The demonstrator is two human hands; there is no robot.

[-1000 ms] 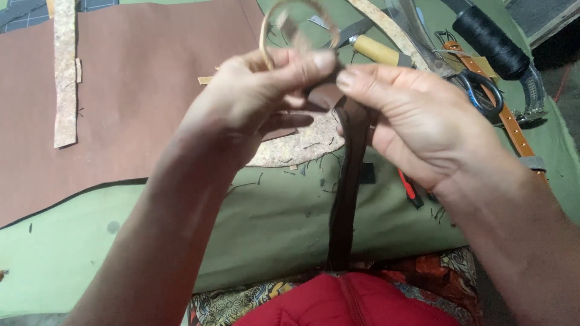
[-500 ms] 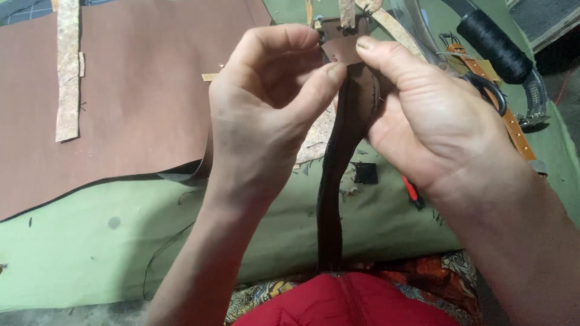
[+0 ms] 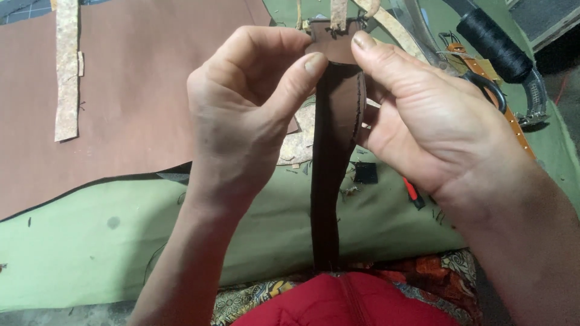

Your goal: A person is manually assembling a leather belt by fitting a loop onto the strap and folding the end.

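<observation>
A long dark brown leather strap [image 3: 329, 181] hangs straight down from my two hands toward my lap. My left hand [image 3: 248, 115] pinches its upper end from the left, thumb on the strap's face. My right hand [image 3: 429, 121] pinches the same upper end from the right, forefinger tip on the top. The folded top of the strap [image 3: 331, 37] shows between my fingertips, with a bit of metal ring at its edge, mostly hidden.
A large brown leather sheet [image 3: 121, 102] lies on the green work surface [image 3: 90, 253] at left, with a pale cork-like strip [image 3: 66, 72] on it. At right lie scissors [image 3: 489, 90], a black thread spool [image 3: 492, 42], an orange studded strap [image 3: 513, 130]. Red cloth [image 3: 344, 302] below.
Both hands raised the strap's end toward the camera. The round ring seen above my left hand a second ago is now hidden behind the folded strap top.
</observation>
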